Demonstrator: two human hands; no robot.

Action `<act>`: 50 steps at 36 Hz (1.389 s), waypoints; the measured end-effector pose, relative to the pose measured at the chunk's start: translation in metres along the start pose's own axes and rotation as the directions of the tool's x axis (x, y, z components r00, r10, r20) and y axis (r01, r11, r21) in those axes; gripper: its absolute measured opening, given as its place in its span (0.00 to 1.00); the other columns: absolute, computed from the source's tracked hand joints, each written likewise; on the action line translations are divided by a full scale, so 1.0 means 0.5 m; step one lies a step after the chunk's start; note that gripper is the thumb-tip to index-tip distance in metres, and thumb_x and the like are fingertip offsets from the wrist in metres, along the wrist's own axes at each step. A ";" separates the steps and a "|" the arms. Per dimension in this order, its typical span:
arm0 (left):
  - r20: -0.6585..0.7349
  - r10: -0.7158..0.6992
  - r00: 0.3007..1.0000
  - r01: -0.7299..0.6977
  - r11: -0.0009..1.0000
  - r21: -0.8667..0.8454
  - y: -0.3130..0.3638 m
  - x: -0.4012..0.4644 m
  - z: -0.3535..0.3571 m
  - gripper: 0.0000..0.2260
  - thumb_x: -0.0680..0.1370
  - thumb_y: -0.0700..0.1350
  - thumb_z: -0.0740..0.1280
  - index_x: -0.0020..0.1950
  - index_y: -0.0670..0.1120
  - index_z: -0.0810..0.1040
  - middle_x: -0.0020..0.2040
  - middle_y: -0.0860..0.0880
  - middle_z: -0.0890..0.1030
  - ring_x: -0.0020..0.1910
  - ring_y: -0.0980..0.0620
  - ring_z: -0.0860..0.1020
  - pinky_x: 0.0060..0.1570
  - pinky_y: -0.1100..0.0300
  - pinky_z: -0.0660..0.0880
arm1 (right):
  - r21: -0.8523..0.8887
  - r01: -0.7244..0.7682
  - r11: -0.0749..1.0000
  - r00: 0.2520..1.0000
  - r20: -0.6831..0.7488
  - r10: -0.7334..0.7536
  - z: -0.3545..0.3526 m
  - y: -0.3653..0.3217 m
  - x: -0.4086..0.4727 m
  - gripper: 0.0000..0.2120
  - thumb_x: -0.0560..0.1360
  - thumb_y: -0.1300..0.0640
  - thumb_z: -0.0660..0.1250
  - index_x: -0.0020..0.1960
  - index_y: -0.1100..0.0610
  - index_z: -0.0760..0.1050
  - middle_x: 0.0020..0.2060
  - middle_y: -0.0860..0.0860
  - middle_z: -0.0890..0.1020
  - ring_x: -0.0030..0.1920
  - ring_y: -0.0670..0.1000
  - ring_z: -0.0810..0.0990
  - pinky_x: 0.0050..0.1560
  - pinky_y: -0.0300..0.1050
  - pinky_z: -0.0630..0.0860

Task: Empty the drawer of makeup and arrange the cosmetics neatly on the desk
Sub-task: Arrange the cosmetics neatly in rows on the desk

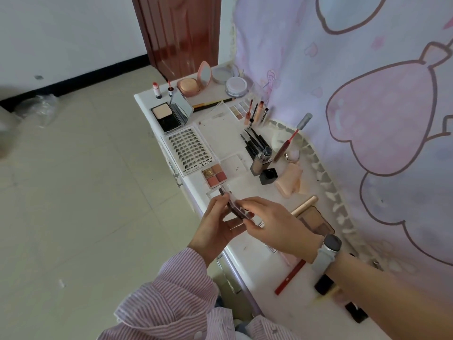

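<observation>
Item under handling: a small dark, flat cosmetic case with a clear edge (236, 208), held between both my hands above the near front edge of the white bench (247, 256). My left hand (217, 225) cups it from below and the outer side, fingers curled up around its far end, grip grasping the case. My right hand (272, 223) comes over from the wall side, thumb and fingertips pinching its near end, grip likewise closed on the case. The case sits tilted, far end raised, just short of the four-pan blush and glitter palette (214, 174) lying flat on the bench.

Obscured: my fingers cover most of the case, so I cannot tell whether it is open or what it contains. My right wrist and grey watch (327, 251) hide part of the brown translucent palette (316, 220) and the clear items beneath my hands. Dark items under my right forearm are blurred.

Pose: left forearm in a pink striped sleeve (176, 293) rises from below; right forearm is bare, entering from the lower right.
</observation>
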State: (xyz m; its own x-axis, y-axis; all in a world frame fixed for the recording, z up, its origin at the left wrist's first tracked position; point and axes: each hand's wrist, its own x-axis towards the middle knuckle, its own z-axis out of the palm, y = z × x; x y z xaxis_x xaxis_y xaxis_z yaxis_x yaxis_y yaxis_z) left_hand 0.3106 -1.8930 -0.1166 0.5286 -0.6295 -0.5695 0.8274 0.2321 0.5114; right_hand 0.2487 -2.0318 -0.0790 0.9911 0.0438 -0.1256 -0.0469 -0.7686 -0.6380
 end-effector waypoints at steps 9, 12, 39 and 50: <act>-0.002 -0.016 1.000 0.016 1.000 0.016 -0.010 -0.009 -0.005 0.19 0.72 0.51 0.68 0.57 0.43 0.68 0.56 0.36 0.76 0.54 0.33 0.78 0.49 0.46 0.78 | 0.126 -0.020 0.992 0.997 0.070 0.011 -0.008 0.007 -0.001 0.16 0.75 0.61 0.64 0.63 0.58 0.74 0.54 0.50 0.79 0.51 0.44 0.78 0.55 0.31 0.73; -0.005 -0.002 1.000 0.002 0.999 0.052 -0.006 -0.009 0.002 0.17 0.72 0.49 0.68 0.56 0.45 0.68 0.48 0.42 0.80 0.50 0.36 0.81 0.46 0.48 0.79 | 0.087 -0.022 0.996 0.998 0.055 0.017 0.005 0.014 -0.009 0.17 0.75 0.61 0.63 0.63 0.56 0.71 0.55 0.49 0.77 0.52 0.46 0.78 0.56 0.38 0.75; -0.005 0.526 0.850 0.089 -0.134 0.987 -0.080 0.005 -0.050 0.34 0.75 0.60 0.62 0.76 0.48 0.55 0.72 0.51 0.62 0.70 0.50 0.58 0.68 0.56 0.57 | 0.315 -0.452 0.834 0.874 -0.028 0.485 0.012 0.120 0.036 0.14 0.79 0.59 0.59 0.62 0.60 0.72 0.49 0.52 0.82 0.44 0.46 0.79 0.47 0.36 0.74; 0.011 0.435 0.900 0.168 -0.371 0.913 -0.085 0.027 -0.055 0.37 0.76 0.63 0.60 0.77 0.48 0.46 0.75 0.51 0.54 0.73 0.47 0.52 0.69 0.53 0.54 | 0.327 -0.436 0.838 0.883 -0.024 0.469 0.018 0.114 0.036 0.17 0.78 0.56 0.60 0.66 0.60 0.69 0.54 0.51 0.77 0.54 0.47 0.76 0.59 0.45 0.73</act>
State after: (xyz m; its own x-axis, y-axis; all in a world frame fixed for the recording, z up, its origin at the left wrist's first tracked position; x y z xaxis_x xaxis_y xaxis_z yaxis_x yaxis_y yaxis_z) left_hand 0.2880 -1.8908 -0.1637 0.8338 -0.4741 -0.2828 -0.3917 -0.8691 0.3020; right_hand 0.2627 -2.0692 -0.1246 0.8562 -0.3368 -0.3917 -0.5122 -0.4549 -0.7285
